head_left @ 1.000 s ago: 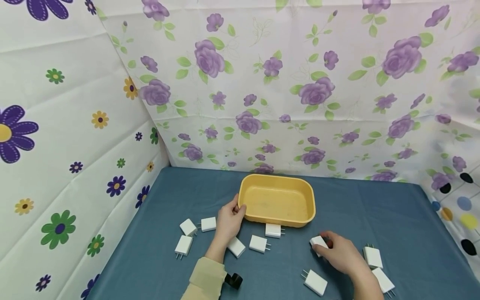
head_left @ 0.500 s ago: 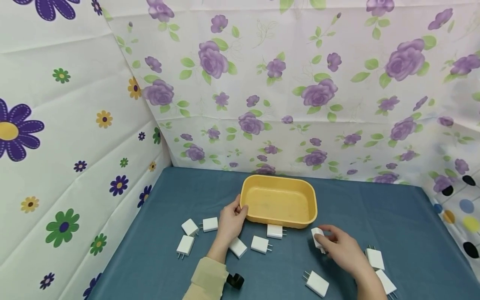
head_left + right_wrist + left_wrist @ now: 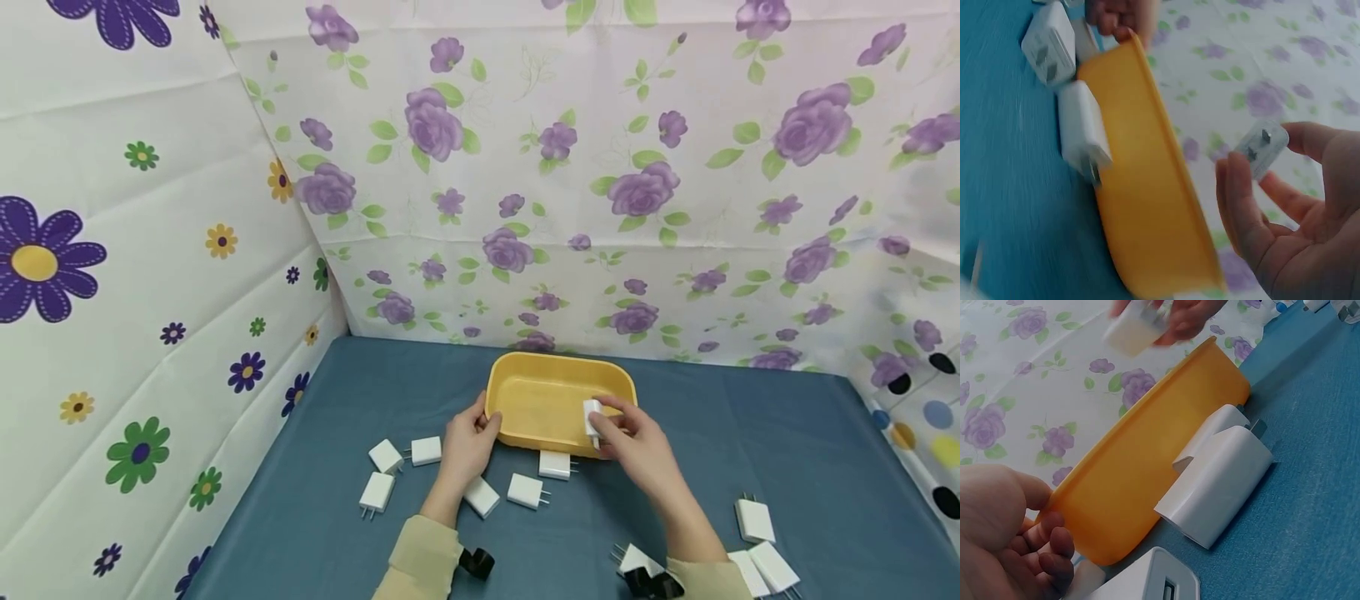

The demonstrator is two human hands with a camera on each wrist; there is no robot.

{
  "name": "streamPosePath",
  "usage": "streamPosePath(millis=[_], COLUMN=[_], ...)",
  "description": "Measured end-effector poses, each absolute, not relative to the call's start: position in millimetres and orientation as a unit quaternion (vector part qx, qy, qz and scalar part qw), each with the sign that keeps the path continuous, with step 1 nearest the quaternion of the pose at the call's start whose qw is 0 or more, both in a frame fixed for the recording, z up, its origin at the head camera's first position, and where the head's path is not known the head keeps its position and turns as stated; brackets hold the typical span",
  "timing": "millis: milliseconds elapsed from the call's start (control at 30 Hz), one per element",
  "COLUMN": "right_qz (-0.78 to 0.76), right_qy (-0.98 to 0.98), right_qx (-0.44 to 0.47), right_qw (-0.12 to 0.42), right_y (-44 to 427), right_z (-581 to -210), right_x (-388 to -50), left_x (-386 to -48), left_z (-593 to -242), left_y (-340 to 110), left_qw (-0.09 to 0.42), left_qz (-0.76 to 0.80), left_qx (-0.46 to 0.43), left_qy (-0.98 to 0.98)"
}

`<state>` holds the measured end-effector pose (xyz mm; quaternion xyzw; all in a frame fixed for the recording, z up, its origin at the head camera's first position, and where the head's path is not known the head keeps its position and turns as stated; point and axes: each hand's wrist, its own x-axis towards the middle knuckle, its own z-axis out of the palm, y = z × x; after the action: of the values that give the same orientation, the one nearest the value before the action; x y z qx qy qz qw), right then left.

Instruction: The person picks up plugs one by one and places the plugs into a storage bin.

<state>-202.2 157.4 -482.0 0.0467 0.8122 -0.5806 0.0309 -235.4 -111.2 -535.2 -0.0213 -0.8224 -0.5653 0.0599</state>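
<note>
We see the left hand [image 3: 465, 450] gripping the left rim of the yellow tray [image 3: 536, 412] and, above its right front, the right hand [image 3: 637, 443] pinching a white two-pin charger [image 3: 591, 417]. We judge this a placing step, next calling for lowering and release inside; we can read no brand or label.

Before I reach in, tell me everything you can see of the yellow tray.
The yellow tray is a shallow rectangle with rounded corners, plain walls and a narrow rim; it looks like plastic. It sits upright on the blue cloth, near the floral backdrop. The left hand grips its near left corner. The right hand holds a white charger above its right part. Another charger lies close to its front wall; whether they touch is unclear.
</note>
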Motion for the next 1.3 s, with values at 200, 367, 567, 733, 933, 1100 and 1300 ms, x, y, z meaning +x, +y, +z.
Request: streamPosePath(millis=[200, 367, 567, 733, 933, 1100, 1300], right_qz=[-0.618, -0.624, -0.582, -0.498, -0.425, -0.392, -0.383], right_qy=[0.784, 0.779, 0.811, 0.866, 0.905, 0.920, 0.924], right_qx=[0.021, 0.018, 0.019, 0.023, 0.007, 0.003, 0.011], right_qw=[0.042, 0.056, 0.057, 0.043, 0.019, -0.002, 0.002], right_y=[125, 103, 78, 62, 50, 44, 47], right_z=[-492, -500, -509, -518, -519, -522, -527], right_x=[-236, -256, -279, -292, -300, -305, -307], left_x=[-235, -236, -236, -236, -235, -235, -234], left_z=[-538, -537, -535, -537, -534, -536, -536], left_y=[-112, -112, -112, -112, -113, -115, -114], left_qw=[0.062, 0.064, 0.066, 0.061, 0.053, 0.056, 0.052], left_qz=[-0.563, -0.558, -0.549, -0.555, -0.565, -0.565, -0.568], left_qx=[-0.025, -0.029, -0.021, -0.024, -0.024, -0.027, -0.035], left_qy=[-0.824, -0.827, -0.833, -0.830, -0.823, -0.823, -0.821])
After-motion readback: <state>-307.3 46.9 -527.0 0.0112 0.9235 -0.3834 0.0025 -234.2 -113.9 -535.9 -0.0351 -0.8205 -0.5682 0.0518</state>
